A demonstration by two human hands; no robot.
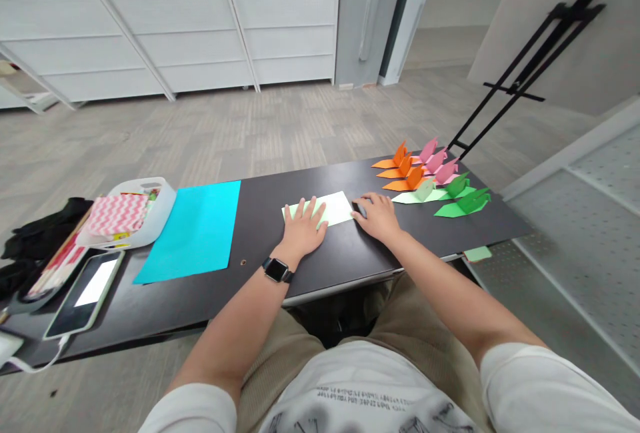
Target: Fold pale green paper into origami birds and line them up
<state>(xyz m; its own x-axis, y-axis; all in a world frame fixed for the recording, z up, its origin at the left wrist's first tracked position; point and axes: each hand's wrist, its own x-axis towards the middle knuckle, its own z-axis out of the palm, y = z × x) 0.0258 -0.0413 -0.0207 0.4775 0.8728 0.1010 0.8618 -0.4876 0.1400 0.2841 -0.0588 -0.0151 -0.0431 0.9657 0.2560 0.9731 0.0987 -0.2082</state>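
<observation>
A pale green-white sheet of paper (341, 206) lies flat on the dark table in front of me. My left hand (303, 227) rests on its left part, palm down with the fingers spread. At the paper's right edge, my right hand (377, 215) curls around a small dark grey object (359, 208); its kind cannot be made out because the fingers cover most of it. Folded paper birds stand to the right of that hand: orange ones (406, 173), pink ones (443, 163), a pale green one (424, 191) and green ones (465, 203).
Left on the table (270, 246) lies a large cyan sheet (200, 229). Beyond it are a white plastic basket (163, 209) holding a pink zigzag-patterned packet, a phone (87, 293) on a white cable, and black cloth (45, 229). A black stand (520, 83) rises behind the right end.
</observation>
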